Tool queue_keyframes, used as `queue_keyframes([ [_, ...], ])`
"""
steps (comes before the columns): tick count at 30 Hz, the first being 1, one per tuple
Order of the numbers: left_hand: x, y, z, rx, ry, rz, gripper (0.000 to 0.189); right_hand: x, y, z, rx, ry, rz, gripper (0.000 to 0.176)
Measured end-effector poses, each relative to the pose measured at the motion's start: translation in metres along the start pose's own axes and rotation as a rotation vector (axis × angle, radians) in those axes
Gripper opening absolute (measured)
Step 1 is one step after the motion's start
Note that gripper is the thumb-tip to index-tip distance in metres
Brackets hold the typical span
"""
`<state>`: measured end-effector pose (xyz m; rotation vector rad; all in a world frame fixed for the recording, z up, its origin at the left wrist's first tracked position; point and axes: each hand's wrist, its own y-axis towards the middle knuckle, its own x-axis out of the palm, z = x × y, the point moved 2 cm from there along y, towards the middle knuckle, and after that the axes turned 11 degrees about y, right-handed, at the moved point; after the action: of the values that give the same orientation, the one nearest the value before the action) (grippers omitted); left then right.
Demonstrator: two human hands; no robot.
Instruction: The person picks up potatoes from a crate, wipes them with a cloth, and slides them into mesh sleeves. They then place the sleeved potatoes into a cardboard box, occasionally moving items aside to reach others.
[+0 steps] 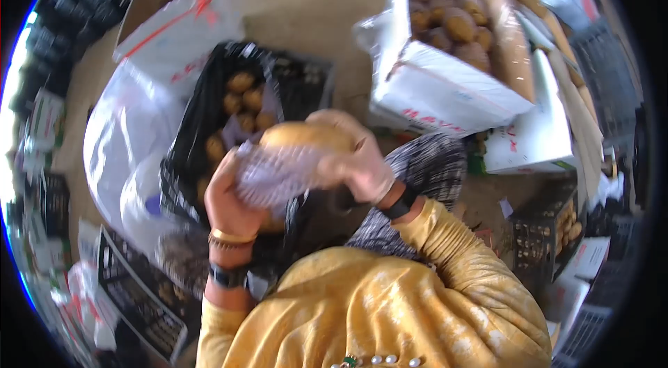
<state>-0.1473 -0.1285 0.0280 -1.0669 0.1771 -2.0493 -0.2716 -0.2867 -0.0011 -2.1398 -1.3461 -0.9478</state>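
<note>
A large yellow-brown fruit (306, 135) is held up in front of my body, its lower left side inside a pale purple foam net (275, 174). My left hand (233, 194) is wrapped round the net from the left. On the other side, my right hand (358, 159) grips the right end of the fruit, slightly blurred. Below and behind them stands a crate lined with a black plastic bag (198, 117), with several brown fruits (243, 93) inside.
A white carton (445, 82) at the upper right holds several netted fruits (459, 23). Left stands another carton (170, 44) with clear plastic. Black crates lie at the lower left (139, 298) and right (536, 236).
</note>
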Motion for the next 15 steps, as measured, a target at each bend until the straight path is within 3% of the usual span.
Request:
queue_keyframes([
  [1,-0.003,0.004,0.004,0.188,0.322,-0.005,0.012,0.003,-0.005,-0.008,0.09,0.074,-0.038,0.074],
  [3,-0.009,0.017,0.001,0.362,0.551,-0.043,0.012,0.011,-0.013,-0.018,0.194,0.23,-0.122,0.086],
  [5,0.012,0.02,-0.007,0.313,0.461,-0.106,0.014,0.016,-0.016,-0.024,0.209,0.352,-0.186,0.093],
  [6,0.027,0.021,-0.016,0.138,0.214,-0.011,0.015,0.015,-0.017,-0.028,0.211,0.404,-0.162,0.093],
  [9,0.034,0.043,-0.04,-0.135,0.168,-0.048,0.016,-0.001,-0.015,-0.049,0.221,0.384,-0.182,0.094],
  [10,0.046,0.041,-0.041,-0.134,0.173,-0.11,0.016,-0.008,-0.014,-0.055,0.267,0.31,-0.214,0.094],
  [13,0.058,0.052,-0.047,0.116,0.284,-0.121,0.015,-0.025,-0.01,-0.068,0.353,0.153,-0.295,0.091],
  [14,0.056,0.059,-0.054,0.113,0.231,-0.26,0.02,-0.029,-0.008,-0.07,0.367,0.133,-0.319,0.089],
  [15,0.067,0.053,-0.063,0.076,0.414,-0.326,0.023,-0.028,-0.007,-0.075,0.366,0.13,-0.313,0.089],
])
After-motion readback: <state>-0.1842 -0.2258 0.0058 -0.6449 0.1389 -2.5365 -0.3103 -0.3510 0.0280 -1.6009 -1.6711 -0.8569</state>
